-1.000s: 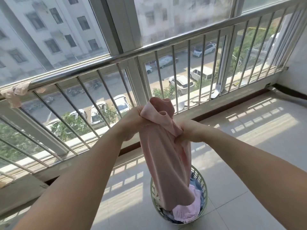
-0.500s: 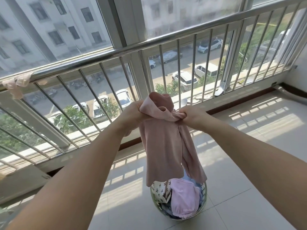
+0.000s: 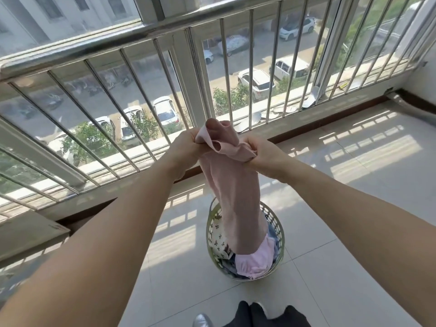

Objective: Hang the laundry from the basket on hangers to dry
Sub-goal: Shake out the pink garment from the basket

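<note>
A dusty-pink garment (image 3: 232, 185) hangs from both my hands above the laundry basket (image 3: 279, 230). My left hand (image 3: 182, 153) grips its top edge on the left. My right hand (image 3: 262, 156) grips the bunched top on the right. The garment's lower end reaches down into the round pale-green basket on the tiled floor. Inside the basket lie a light-pink piece (image 3: 256, 261), a white printed piece (image 3: 218, 239) and bluish cloth. No hanger is in view.
A steel railing (image 3: 146, 31) with slanted bars runs in front of the windows across the far side. A low sill ledge (image 3: 35, 230) juts out at the left. Sunlit floor tiles (image 3: 354, 208) spread to the right. My feet (image 3: 250, 315) are at the bottom edge.
The view has tilted downward. The garment is drawn narrower, and its lower end now dips into the basket instead of hanging just above it. Both hands keep their hold.
</note>
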### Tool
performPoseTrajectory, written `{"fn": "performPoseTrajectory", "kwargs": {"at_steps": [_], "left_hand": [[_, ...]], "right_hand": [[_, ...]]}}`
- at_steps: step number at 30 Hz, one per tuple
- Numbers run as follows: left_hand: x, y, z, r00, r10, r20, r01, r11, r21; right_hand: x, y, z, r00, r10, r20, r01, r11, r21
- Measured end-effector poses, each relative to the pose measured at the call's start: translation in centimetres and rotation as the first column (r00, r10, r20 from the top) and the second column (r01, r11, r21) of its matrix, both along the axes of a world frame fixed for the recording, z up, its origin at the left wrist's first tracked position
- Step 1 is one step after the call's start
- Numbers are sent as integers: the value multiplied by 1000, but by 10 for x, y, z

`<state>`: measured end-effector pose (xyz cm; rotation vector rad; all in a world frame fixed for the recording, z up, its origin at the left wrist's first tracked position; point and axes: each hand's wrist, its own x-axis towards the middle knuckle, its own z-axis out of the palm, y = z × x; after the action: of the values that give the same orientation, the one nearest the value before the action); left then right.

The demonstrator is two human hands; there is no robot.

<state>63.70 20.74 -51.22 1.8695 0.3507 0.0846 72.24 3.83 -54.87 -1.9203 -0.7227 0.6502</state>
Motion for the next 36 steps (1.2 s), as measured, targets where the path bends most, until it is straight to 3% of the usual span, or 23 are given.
{"fn": "performPoseTrajectory", "kwargs": {"at_steps": [12, 27, 31, 36], "left_hand": [[32, -3, -61, 996, 76, -36, -81, 985, -152], [64, -21, -65, 996, -27, 84, 47, 966, -254], [60, -25, -68, 994, -65, 92, 90, 951, -296], [40, -29, -102, 993, -114, -25, 103, 959, -265]], "right_hand": [[16, 8, -39, 993, -61, 99, 71, 992, -100], [17, -9, -36, 940, -259, 220, 277, 960, -51], [8, -13, -39, 934, -295, 201, 310, 950, -47], [-13, -19, -75, 946, -306, 111, 321, 934, -155]]}}
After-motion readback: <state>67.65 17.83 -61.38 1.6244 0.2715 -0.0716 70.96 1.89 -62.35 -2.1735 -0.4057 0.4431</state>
